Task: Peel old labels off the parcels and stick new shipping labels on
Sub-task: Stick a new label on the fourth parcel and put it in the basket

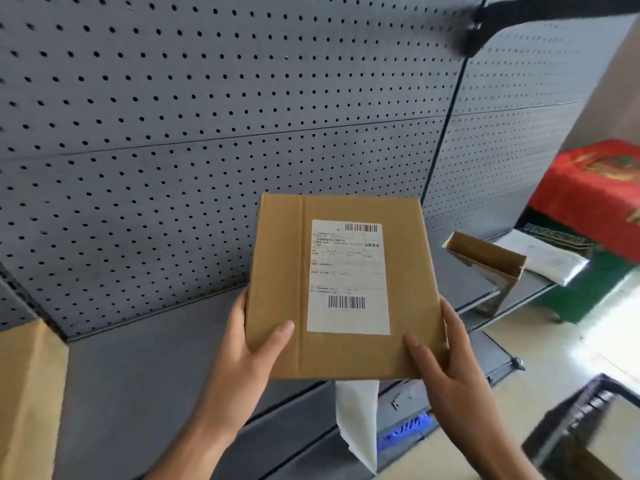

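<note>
Nearest: white sheet (356,420) hangs curled from under the parcel's near edge. Backing or peeled label, can't tell; what holds it is hidden. L hand (249,355) grips the near-left edge, thumb on top, fingers underneath out of sight. R hand (446,368) grips the near-right corner the same way. Parcel (280,271) is held in the air above the grey shelf (138,375), tilted toward the wearer, touching nothing else. Flat cardboard, looks stiff and prob. light; faces dry, not slippery. Best held by its edges as now, keeping thumbs off the label. Label (348,277) lies flat, all corners down; a corner would need a fingernail to start, paper likely to tear. Print too blurred to read. Further back on the shelf: open small carton (485,254), white packet (543,258), red box (588,192) cut off at frame edge. Pegboard (207,98) behind.
</note>
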Demonstrator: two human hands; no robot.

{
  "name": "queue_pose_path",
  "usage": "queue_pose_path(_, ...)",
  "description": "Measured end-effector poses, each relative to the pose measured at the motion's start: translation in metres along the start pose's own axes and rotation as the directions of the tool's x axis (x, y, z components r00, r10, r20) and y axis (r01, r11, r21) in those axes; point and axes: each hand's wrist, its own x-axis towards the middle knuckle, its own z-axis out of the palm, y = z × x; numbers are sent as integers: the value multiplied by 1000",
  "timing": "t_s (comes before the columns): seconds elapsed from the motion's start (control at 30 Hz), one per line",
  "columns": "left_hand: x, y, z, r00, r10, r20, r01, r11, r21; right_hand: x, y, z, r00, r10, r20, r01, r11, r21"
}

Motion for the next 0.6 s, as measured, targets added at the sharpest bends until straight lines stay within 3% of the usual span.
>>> queue_pose_path(0.6,7,-9,240,921,-37,388,24,999,37,-14,82,-211,942,88,-323,-101,995,-26)
